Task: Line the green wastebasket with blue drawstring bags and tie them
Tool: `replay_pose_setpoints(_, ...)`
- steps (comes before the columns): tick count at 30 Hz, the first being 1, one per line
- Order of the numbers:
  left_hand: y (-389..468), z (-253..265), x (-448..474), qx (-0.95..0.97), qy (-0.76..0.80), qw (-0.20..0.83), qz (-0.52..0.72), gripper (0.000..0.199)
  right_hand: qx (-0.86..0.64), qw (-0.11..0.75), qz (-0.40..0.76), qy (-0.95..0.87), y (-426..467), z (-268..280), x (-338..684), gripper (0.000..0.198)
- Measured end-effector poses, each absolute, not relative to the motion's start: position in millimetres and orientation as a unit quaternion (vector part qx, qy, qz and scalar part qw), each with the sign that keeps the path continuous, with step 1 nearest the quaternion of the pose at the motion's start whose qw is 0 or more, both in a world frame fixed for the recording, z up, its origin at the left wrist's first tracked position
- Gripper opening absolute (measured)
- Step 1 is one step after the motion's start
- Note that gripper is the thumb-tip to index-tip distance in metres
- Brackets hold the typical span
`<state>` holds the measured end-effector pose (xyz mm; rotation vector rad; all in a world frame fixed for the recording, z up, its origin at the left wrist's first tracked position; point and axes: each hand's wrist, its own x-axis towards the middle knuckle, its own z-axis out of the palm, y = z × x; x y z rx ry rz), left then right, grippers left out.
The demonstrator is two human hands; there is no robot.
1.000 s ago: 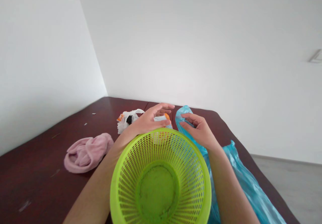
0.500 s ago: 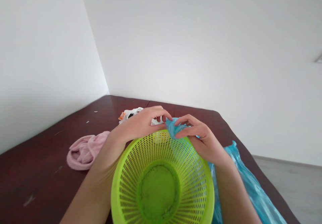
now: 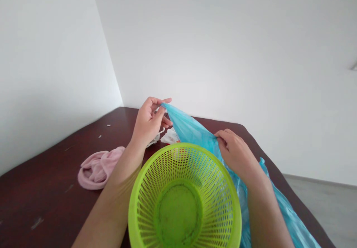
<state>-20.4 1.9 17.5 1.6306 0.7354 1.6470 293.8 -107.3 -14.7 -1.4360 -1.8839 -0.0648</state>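
A thin blue plastic bag (image 3: 192,127) is stretched between my two hands, beyond the far rim of a green basket. My left hand (image 3: 152,119) pinches one edge of it between thumb and finger, with the other fingers loosely apart. Lower and to the right, my right hand (image 3: 237,153) is closed on another part of the bag. The rest of the bag trails down the basket's right side, partly behind my right forearm. The slotted green plastic basket (image 3: 178,211) stands close in front of me with nothing inside.
A crumpled pink cloth (image 3: 97,170) lies left of my left forearm. White plastic with orange and red print (image 3: 170,135) sits behind the basket, partly hidden. The dark red table (image 3: 50,188) reaches white walls (image 3: 195,47) at the back and left.
My hands have moved apart, left hand up and to the left, right hand slightly right. The bunched bag edge between them is now pulled out into a taut sheet.
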Motion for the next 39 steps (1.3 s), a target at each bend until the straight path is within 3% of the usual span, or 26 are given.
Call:
replay_pose_setpoints(6, 11.8, 15.9, -27.5, 0.62, 0.251, 0.382, 0.638, 0.041, -0.601, 0.454, -0.002, -0.658, -99.4, -18.4, 299.5, 0.03)
replay_pose_setpoints(12, 13.4, 17.8, -33.1, 0.605, 0.25, 0.312, 0.689, 0.044, -0.561, 0.579, 0.172, -0.567, -90.2, -21.3, 287.4, 0.056)
replay_pose_setpoints(18, 12.4, 24.6, -43.2, 0.582, 0.241, 0.24, 0.739, 0.044, -0.514, 0.641, -0.049, -0.568, -92.0, -13.7, 275.6, 0.031)
replay_pose_setpoints(21, 8.5, 29.0, -45.5, 0.555, 0.232, 0.257, 0.756, 0.051, -0.549, 0.596, -0.119, -0.574, -95.7, -11.7, 280.4, 0.047)
replay_pose_setpoints(25, 3.1, 30.2, -43.3, 0.507, 0.224, 0.288, 0.781, 0.053, -0.596, 0.508, -0.133, -0.607, -96.3, -12.1, 290.5, 0.022)
replay_pose_setpoints(30, 5.9, 28.3, -42.3, 0.455, 0.197, 0.337, 0.8, 0.046, -0.582, 0.568, -0.104, -0.573, -95.8, -9.6, 292.5, 0.008)
replay_pose_setpoints(33, 11.2, 29.1, -43.7, 0.429, 0.181, 0.385, 0.797, 0.04, -0.54, 0.586, 0.01, -0.604, -107.9, -0.9, 289.0, 0.019)
replay_pose_setpoints(37, 15.6, 30.7, -43.1, 0.39, 0.175, 0.452, 0.783, 0.03, -0.433, 0.47, 0.333, -0.693, -131.8, 13.5, 284.7, 0.043)
replay_pose_setpoints(39, 15.3, 31.1, -41.4, 0.367, 0.189, 0.466, 0.783, 0.027, -0.381, 0.452, 0.405, -0.698, -138.2, 18.3, 283.3, 0.061)
